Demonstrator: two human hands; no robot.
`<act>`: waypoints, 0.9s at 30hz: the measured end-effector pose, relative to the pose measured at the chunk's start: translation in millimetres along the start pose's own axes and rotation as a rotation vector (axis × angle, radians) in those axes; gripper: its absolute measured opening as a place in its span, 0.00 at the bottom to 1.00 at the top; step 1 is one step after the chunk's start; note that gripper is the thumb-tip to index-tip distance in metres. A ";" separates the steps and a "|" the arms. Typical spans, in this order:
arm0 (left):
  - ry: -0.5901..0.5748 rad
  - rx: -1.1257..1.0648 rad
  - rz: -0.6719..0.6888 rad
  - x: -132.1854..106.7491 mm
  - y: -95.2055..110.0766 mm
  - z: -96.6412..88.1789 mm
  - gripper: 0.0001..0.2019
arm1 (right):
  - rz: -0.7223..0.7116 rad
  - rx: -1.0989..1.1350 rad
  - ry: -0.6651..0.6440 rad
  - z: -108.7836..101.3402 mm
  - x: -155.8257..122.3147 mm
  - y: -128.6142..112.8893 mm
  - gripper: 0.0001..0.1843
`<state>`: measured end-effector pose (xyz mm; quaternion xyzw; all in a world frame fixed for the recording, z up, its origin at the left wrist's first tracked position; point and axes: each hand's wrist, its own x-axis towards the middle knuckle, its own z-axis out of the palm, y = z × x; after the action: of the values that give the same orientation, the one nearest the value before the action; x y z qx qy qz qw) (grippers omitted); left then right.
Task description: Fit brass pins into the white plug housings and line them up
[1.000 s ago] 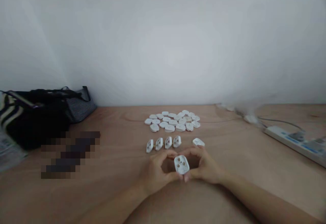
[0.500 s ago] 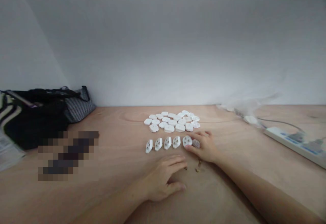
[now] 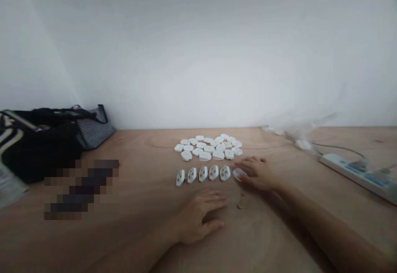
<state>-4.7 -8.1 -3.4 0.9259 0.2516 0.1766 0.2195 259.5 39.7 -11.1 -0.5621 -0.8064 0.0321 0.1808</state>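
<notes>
Your left hand (image 3: 201, 215) is down on the bench (image 3: 142, 169), near side of the row of five white plug-like pieces (image 3: 203, 174). Holds nothing; fingers stretched forward, loosely together, thumb apart. Probably there for support, out of the row's way. Small brass-coloured bits (image 3: 240, 204) lie loose, near and right of the row, likely for easy reach. Your right hand (image 3: 259, 174) is just right of the row, at a loose white piece (image 3: 238, 174) beside the row's end: thumb overlaps its near edge, other fingers curve over the far side. Can't tell if they pinch it or just touch. Row looks spaced and faced your way so each front shows. Beyond the row, a cluster of white pieces (image 3: 205, 156) lies mostly flat, seemingly set apart as a separate lot.

Looks: loose piece is white, rounded, shallow, partly covered by your thumb. Row pieces: rounded-square, tilted up, dark round spots on the faces. Cluster: pale rounded tops, tiny marks, too blurred to read.
</notes>
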 end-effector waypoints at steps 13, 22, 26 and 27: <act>0.218 0.000 -0.030 3.4 -17.4 4.9 0.08 | -0.058 0.077 -0.065 -6.4 -26.0 -38.5 0.17; 0.295 -0.035 -0.100 2.2 -14.0 3.2 0.07 | -0.109 0.234 -0.124 -2.9 -28.8 -51.9 0.23; 0.385 -0.133 -0.185 2.0 -16.4 5.4 0.05 | -0.107 0.253 -0.104 -0.8 -28.4 -54.4 0.19; 0.414 -0.196 -0.215 2.5 -17.2 7.0 0.04 | -0.109 0.259 -0.075 0.4 -28.3 -56.9 0.20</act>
<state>-6.4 4.3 -17.3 0.8123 0.3698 0.3616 0.2695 217.0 -7.1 -4.2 -0.4877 -0.8311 0.1470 0.2233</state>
